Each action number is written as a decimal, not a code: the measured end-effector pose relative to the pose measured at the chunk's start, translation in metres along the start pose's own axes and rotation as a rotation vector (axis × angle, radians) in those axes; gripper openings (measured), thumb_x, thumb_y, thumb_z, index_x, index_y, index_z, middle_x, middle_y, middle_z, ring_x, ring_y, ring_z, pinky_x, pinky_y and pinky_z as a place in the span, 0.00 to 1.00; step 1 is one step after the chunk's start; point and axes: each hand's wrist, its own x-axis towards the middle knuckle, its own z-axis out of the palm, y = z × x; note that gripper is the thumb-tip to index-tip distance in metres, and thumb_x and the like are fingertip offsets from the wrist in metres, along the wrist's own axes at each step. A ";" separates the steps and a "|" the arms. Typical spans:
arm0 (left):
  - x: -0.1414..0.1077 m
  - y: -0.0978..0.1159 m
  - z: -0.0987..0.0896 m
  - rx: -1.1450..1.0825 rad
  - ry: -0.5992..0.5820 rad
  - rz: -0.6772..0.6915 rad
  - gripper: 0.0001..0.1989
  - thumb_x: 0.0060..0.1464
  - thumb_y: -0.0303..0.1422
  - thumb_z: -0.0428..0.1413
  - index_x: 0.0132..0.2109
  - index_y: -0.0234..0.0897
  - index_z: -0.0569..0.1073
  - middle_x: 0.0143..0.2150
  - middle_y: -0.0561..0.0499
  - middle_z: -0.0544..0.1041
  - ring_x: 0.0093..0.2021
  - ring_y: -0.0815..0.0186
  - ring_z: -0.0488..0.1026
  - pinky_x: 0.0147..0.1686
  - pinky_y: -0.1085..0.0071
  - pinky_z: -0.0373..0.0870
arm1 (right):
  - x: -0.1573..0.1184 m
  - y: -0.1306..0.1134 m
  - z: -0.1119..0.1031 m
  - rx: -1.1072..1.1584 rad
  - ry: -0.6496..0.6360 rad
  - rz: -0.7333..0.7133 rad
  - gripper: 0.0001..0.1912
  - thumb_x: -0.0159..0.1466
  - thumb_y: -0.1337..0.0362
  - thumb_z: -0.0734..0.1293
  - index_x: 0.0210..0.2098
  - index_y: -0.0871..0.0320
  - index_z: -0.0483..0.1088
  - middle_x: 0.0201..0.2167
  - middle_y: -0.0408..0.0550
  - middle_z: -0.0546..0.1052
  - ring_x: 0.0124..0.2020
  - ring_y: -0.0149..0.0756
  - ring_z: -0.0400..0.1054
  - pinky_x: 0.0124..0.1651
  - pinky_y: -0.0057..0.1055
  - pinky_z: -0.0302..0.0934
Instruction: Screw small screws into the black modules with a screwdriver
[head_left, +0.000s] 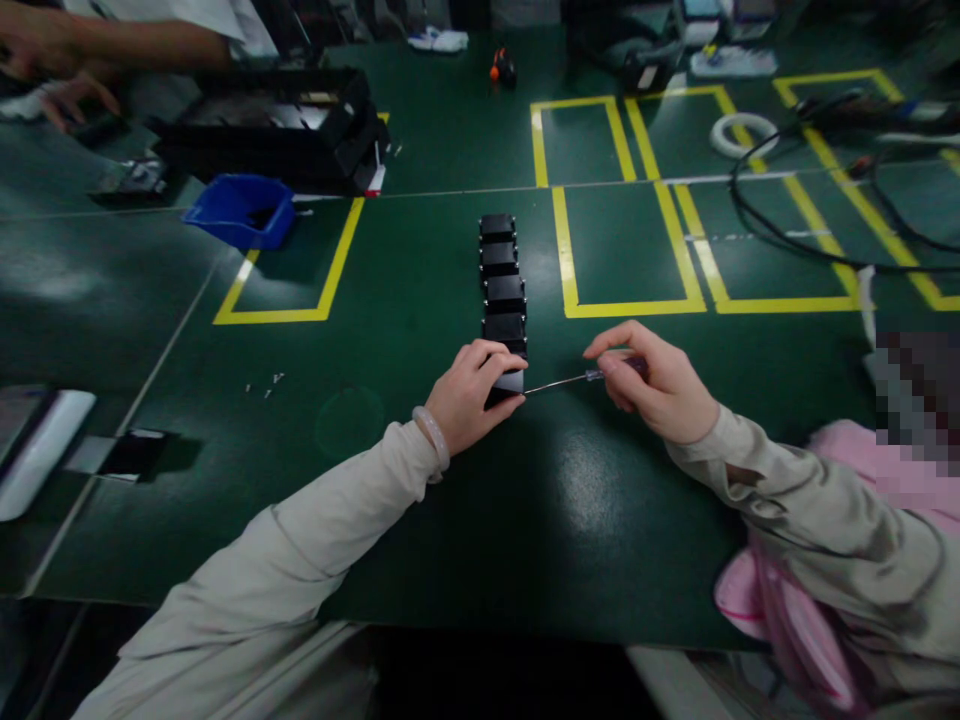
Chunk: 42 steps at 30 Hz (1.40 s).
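My left hand is closed on the nearest black block, fingers over its far side and thumb along its near edge. Beyond it, several similar black blocks stand in a row leading away from me, with small shiny bits at their sides. My right hand grips a screwdriver by its handle, which the fingers partly cover. The thin shaft points left, and its tip meets the right side of the held block near my left thumb. Any screw at the tip is too small to make out.
Small screws lie left on the green table. A blue bin stands before black housings, near another person's hands. Black cable and a white ring lie at right; pink cloth hangs by my right arm.
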 end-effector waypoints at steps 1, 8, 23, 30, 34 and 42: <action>0.000 0.000 0.000 -0.001 0.000 -0.002 0.16 0.57 0.30 0.59 0.52 0.37 0.68 0.51 0.44 0.69 0.52 0.56 0.68 0.52 0.55 0.69 | 0.000 0.000 0.000 0.003 -0.005 -0.012 0.07 0.70 0.60 0.60 0.43 0.56 0.64 0.17 0.34 0.62 0.15 0.24 0.56 0.18 0.25 0.51; 0.000 -0.001 0.000 0.000 0.001 -0.004 0.17 0.57 0.30 0.59 0.52 0.38 0.68 0.51 0.44 0.69 0.52 0.56 0.68 0.52 0.55 0.69 | -0.001 0.002 0.000 0.032 0.001 0.013 0.09 0.70 0.57 0.61 0.42 0.56 0.64 0.17 0.34 0.62 0.14 0.24 0.57 0.17 0.24 0.51; -0.001 -0.001 0.000 0.002 0.003 0.003 0.16 0.58 0.30 0.59 0.53 0.37 0.68 0.51 0.44 0.69 0.52 0.56 0.68 0.52 0.55 0.69 | -0.001 0.001 0.001 0.067 0.000 0.028 0.08 0.70 0.57 0.61 0.42 0.56 0.64 0.15 0.33 0.60 0.13 0.25 0.56 0.16 0.24 0.51; -0.001 -0.001 0.000 0.007 0.000 0.005 0.17 0.57 0.30 0.59 0.53 0.35 0.68 0.51 0.43 0.69 0.52 0.56 0.68 0.52 0.56 0.69 | -0.001 0.003 0.000 0.030 -0.014 -0.031 0.07 0.70 0.61 0.60 0.46 0.57 0.62 0.18 0.34 0.61 0.16 0.25 0.57 0.20 0.25 0.52; -0.001 -0.001 -0.001 0.006 -0.004 0.000 0.17 0.57 0.30 0.59 0.53 0.36 0.68 0.51 0.43 0.69 0.52 0.56 0.68 0.52 0.56 0.69 | -0.001 0.003 0.001 0.043 -0.012 -0.032 0.07 0.70 0.61 0.60 0.46 0.57 0.62 0.18 0.34 0.61 0.16 0.25 0.58 0.19 0.25 0.52; -0.001 -0.001 0.000 0.011 -0.007 -0.002 0.17 0.58 0.30 0.59 0.53 0.36 0.68 0.51 0.43 0.69 0.52 0.56 0.68 0.52 0.56 0.69 | -0.001 0.002 0.000 0.026 -0.021 -0.021 0.06 0.70 0.62 0.61 0.44 0.57 0.63 0.17 0.33 0.61 0.14 0.24 0.57 0.18 0.24 0.51</action>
